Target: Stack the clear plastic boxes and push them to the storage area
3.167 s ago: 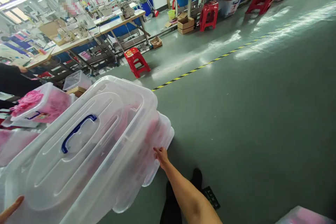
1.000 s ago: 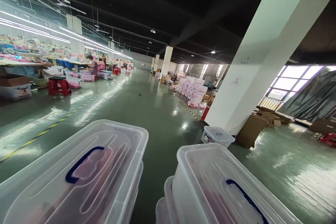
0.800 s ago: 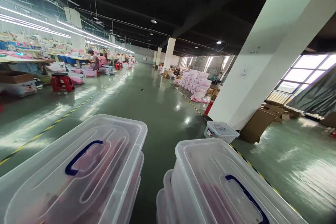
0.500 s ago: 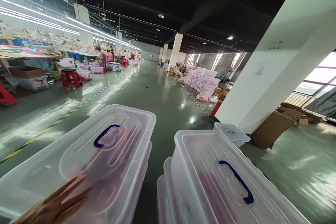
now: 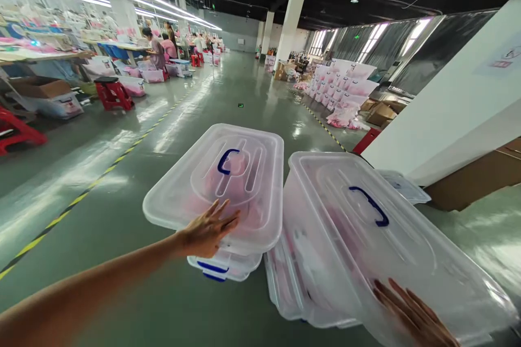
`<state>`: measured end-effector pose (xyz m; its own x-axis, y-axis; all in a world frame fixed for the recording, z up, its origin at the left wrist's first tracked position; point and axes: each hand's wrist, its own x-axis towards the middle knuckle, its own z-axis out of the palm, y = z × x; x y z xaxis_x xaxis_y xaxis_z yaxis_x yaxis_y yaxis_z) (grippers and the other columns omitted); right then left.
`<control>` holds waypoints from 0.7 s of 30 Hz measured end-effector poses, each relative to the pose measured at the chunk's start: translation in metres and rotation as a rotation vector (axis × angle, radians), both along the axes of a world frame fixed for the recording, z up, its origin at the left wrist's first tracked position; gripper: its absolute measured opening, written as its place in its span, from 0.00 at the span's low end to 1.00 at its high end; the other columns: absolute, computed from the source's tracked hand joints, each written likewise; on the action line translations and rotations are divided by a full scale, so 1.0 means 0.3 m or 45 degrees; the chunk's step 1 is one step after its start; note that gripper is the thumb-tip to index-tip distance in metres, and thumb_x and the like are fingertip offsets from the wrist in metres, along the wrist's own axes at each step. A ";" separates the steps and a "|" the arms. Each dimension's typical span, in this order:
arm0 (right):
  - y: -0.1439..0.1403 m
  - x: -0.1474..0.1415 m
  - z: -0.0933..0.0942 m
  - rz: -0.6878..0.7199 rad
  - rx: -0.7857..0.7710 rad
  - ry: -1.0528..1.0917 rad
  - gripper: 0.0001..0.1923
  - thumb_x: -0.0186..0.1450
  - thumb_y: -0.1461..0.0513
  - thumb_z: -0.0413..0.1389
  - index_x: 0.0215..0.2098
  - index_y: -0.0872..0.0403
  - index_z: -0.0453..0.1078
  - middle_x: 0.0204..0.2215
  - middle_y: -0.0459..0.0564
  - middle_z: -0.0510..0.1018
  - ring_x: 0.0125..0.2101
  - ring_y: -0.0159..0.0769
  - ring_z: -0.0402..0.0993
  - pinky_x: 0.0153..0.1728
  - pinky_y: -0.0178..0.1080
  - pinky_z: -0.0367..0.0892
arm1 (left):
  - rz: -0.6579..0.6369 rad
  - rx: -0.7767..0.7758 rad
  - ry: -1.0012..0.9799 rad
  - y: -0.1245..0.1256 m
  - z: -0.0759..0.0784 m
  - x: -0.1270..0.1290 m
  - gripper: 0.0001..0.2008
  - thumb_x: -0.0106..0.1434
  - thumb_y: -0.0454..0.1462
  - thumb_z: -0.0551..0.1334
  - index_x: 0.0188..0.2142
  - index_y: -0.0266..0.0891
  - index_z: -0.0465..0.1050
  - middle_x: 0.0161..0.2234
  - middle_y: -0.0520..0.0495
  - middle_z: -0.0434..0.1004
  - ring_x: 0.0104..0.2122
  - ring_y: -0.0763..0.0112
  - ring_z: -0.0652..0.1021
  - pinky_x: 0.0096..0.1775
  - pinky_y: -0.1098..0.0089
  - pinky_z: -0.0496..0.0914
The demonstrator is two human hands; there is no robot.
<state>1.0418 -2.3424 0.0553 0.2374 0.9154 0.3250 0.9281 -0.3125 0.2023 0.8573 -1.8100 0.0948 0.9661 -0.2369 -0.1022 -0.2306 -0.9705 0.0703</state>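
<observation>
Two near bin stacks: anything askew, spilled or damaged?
Mildly askew: the left lid, at the left hand, and the right lid, at the right hand, don't look parallel. They nearly meet farther away and splay apart toward the near end, though wide-angle distortion may exaggerate this. No spill or damage visible there.

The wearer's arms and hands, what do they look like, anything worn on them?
Left grip: a bare hand, no glove; its forearm shows no sleeve or watch. Right grip: also a bare hand; its forearm is out of frame.
</observation>
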 end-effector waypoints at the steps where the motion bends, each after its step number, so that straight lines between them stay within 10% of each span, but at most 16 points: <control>1: 0.026 -0.049 0.034 -0.019 -0.021 -0.013 0.43 0.54 0.70 0.44 0.68 0.50 0.46 0.62 0.47 0.62 0.63 0.43 0.53 0.60 0.46 0.53 | -0.018 -0.011 -0.023 -0.004 0.008 -0.023 0.44 0.48 0.30 0.60 0.66 0.36 0.51 0.67 0.45 0.49 0.66 0.39 0.44 0.63 0.42 0.42; 15: 0.167 -0.303 0.099 -0.208 -0.008 -0.045 0.50 0.49 0.74 0.43 0.69 0.48 0.39 0.61 0.47 0.64 0.63 0.44 0.53 0.55 0.49 0.58 | -0.022 -0.024 -0.104 -0.119 0.080 -0.122 0.40 0.52 0.34 0.62 0.64 0.33 0.52 0.66 0.36 0.52 0.64 0.49 0.56 0.63 0.51 0.49; 21: 0.211 -0.323 0.130 -0.327 -0.094 -0.083 0.50 0.43 0.74 0.44 0.65 0.52 0.54 0.62 0.45 0.62 0.62 0.47 0.54 0.56 0.52 0.61 | 0.025 0.025 -0.081 -0.154 0.142 -0.117 0.42 0.48 0.28 0.58 0.64 0.34 0.53 0.66 0.38 0.50 0.64 0.51 0.56 0.64 0.50 0.51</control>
